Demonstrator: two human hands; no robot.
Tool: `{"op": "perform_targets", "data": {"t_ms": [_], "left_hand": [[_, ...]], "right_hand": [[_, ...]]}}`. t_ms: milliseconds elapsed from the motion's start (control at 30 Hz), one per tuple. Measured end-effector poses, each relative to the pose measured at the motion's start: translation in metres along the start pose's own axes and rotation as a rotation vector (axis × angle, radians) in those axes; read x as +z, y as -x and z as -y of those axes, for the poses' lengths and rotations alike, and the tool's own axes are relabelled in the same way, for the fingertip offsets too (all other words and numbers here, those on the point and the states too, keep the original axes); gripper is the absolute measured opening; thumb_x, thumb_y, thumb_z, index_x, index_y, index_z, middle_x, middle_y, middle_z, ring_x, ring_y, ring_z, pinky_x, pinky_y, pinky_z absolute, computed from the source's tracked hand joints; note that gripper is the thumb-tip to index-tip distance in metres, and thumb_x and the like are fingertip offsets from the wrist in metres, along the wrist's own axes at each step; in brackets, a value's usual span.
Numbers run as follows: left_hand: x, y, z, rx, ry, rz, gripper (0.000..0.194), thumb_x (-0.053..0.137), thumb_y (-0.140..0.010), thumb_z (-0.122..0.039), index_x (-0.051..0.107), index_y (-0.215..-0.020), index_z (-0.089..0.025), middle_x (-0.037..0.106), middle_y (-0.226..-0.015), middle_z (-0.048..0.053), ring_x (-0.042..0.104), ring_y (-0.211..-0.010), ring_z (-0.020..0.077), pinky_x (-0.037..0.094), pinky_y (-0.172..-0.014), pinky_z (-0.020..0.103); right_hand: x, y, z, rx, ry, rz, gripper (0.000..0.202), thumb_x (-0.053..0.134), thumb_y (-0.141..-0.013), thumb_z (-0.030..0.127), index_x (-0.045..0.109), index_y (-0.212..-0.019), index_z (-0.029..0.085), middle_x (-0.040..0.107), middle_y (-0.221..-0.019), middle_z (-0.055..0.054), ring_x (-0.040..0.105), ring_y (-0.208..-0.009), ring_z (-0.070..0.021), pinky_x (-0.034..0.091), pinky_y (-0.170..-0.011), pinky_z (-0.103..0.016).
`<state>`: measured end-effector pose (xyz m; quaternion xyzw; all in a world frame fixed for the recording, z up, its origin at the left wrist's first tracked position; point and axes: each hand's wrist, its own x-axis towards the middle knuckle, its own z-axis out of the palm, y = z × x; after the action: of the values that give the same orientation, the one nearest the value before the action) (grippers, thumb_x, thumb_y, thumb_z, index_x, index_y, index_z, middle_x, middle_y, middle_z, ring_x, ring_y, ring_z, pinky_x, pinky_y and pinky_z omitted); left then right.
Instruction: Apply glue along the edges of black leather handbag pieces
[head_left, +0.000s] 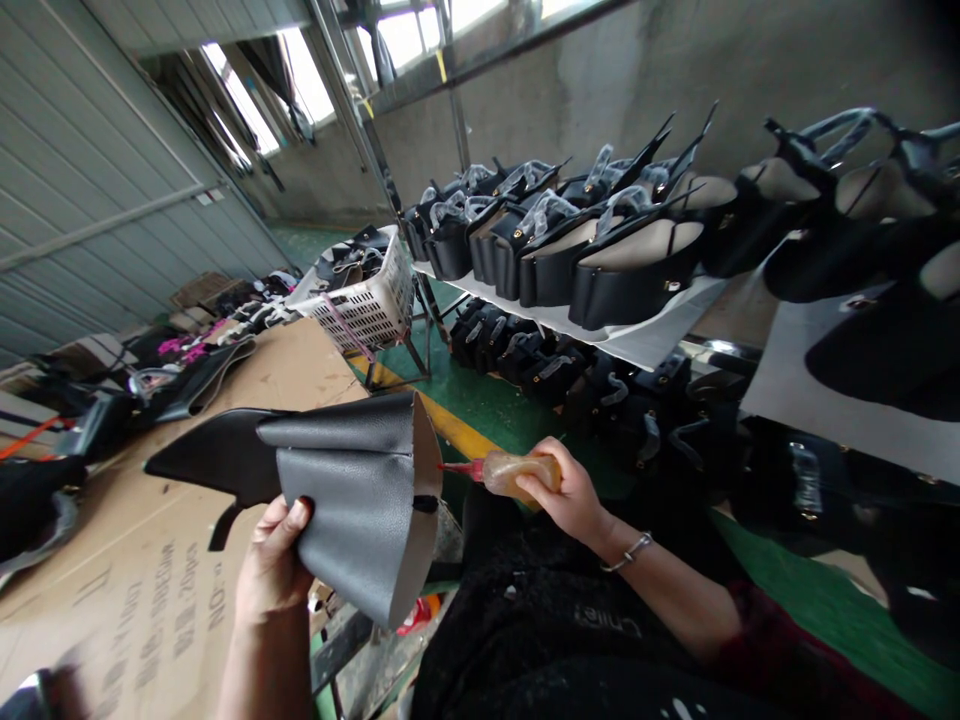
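Observation:
My left hand (277, 560) grips a black leather bag piece (352, 510) by its lower left side, thumb on the outer face. The piece is curved open toward the right, showing a beige inner side, and a dark flap (217, 455) sticks out to its left. In my right hand (574, 495) is a squeeze bottle (517, 472) of amber liquid, fingers wrapped round it. Its red nozzle points left at the raw edge of the bag piece, close to it; I cannot tell whether they touch.
Cardboard (187, 600) covers the table on the left, with dark bag parts (187, 385) along its far side. Beyond it stands a white plastic basket (367, 310) of black pieces. Racks at the right hold rows of black handbags (630, 265). A yellow line (450, 425) crosses the green floor.

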<state>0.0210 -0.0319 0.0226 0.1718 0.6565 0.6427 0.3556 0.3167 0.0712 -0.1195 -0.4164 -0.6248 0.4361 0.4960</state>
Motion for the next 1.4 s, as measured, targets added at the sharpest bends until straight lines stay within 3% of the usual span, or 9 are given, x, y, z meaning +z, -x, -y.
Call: {"op": "perform_targets", "data": {"t_ms": [167, 333, 567, 767, 933, 1100, 1300, 1400], "left_hand": [[0.0, 0.0, 0.003, -0.008, -0.004, 0.015, 0.05, 0.094, -0.025, -0.04, 0.074, -0.067, -0.02, 0.07, -0.061, -0.002, 0.056, -0.047, 0.0117, 0.049, -0.047, 0.022], [0.0, 0.002, 0.005, -0.011, 0.022, 0.01, 0.052, 0.095, -0.024, -0.039, 0.075, -0.069, -0.02, 0.071, -0.063, -0.002, 0.058, -0.051, 0.0118, 0.049, -0.047, 0.02], [-0.002, 0.0, 0.008, -0.003, 0.052, -0.026, 0.058, 0.095, -0.023, -0.038, 0.074, -0.072, -0.017, 0.071, -0.064, -0.001, 0.06, -0.053, 0.0126, 0.05, -0.05, 0.021], [0.001, 0.001, 0.008, -0.01, 0.074, -0.053, 0.06, 0.094, -0.021, -0.037, 0.074, -0.073, -0.015, 0.072, -0.066, 0.001, 0.061, -0.054, 0.0138, 0.05, -0.052, 0.023], [0.002, 0.003, 0.007, -0.016, 0.081, -0.077, 0.056, 0.092, -0.021, -0.036, 0.072, -0.071, -0.018, 0.071, -0.066, -0.001, 0.061, -0.054, 0.0142, 0.048, -0.049, 0.023], [0.001, 0.002, 0.009, -0.008, 0.07, -0.059, 0.057, 0.092, -0.024, -0.037, 0.073, -0.073, -0.016, 0.072, -0.067, 0.0, 0.061, -0.054, 0.0133, 0.049, -0.05, 0.021], [0.001, 0.001, 0.012, -0.008, 0.067, -0.048, 0.059, 0.094, -0.022, -0.039, 0.073, -0.073, -0.016, 0.072, -0.065, 0.001, 0.06, -0.053, 0.0135, 0.048, -0.051, 0.021], [0.001, -0.001, 0.014, -0.011, 0.058, -0.037, 0.058, 0.093, -0.025, -0.039, 0.073, -0.074, -0.016, 0.072, -0.067, 0.001, 0.06, -0.054, 0.0138, 0.049, -0.052, 0.022]], "right_hand": [[0.007, 0.011, -0.006, 0.24, -0.144, 0.022, 0.029, 0.071, -0.069, 0.037, 0.052, -0.086, 0.024, 0.053, -0.074, 0.002, 0.051, -0.067, -0.0174, 0.046, -0.064, -0.031], [0.012, 0.028, -0.012, 0.479, -0.474, 0.063, 0.045, 0.077, -0.067, 0.05, 0.048, -0.088, 0.022, 0.052, -0.073, 0.004, 0.049, -0.066, -0.0146, 0.042, -0.061, -0.027], [0.016, 0.03, -0.014, 0.525, -0.609, 0.051, 0.051, 0.083, -0.063, 0.052, 0.049, -0.086, 0.022, 0.053, -0.071, 0.005, 0.05, -0.064, -0.0134, 0.041, -0.06, -0.025], [0.017, 0.03, -0.01, 0.492, -0.488, -0.024, 0.049, 0.081, -0.063, 0.053, 0.051, -0.087, 0.022, 0.053, -0.072, 0.004, 0.05, -0.065, -0.0147, 0.042, -0.06, -0.026], [0.011, 0.033, -0.001, 0.458, -0.41, 0.03, 0.04, 0.076, -0.064, 0.045, 0.05, -0.085, 0.023, 0.051, -0.068, 0.005, 0.05, -0.062, -0.0149, 0.043, -0.058, -0.027], [0.002, 0.036, 0.005, 0.234, -0.154, 0.064, 0.027, 0.072, -0.065, 0.034, 0.057, -0.084, 0.022, 0.055, -0.074, 0.001, 0.054, -0.068, -0.0178, 0.047, -0.065, -0.031], [-0.002, 0.03, 0.003, -0.06, -0.003, -0.022, 0.017, 0.068, -0.076, 0.029, 0.055, -0.086, 0.022, 0.055, -0.076, 0.0, 0.055, -0.067, -0.0167, 0.047, -0.063, -0.029], [-0.003, 0.025, 0.002, -0.132, 0.033, -0.038, 0.016, 0.066, -0.079, 0.026, 0.053, -0.087, 0.022, 0.054, -0.077, 0.0, 0.055, -0.067, -0.0163, 0.047, -0.062, -0.029]]}}
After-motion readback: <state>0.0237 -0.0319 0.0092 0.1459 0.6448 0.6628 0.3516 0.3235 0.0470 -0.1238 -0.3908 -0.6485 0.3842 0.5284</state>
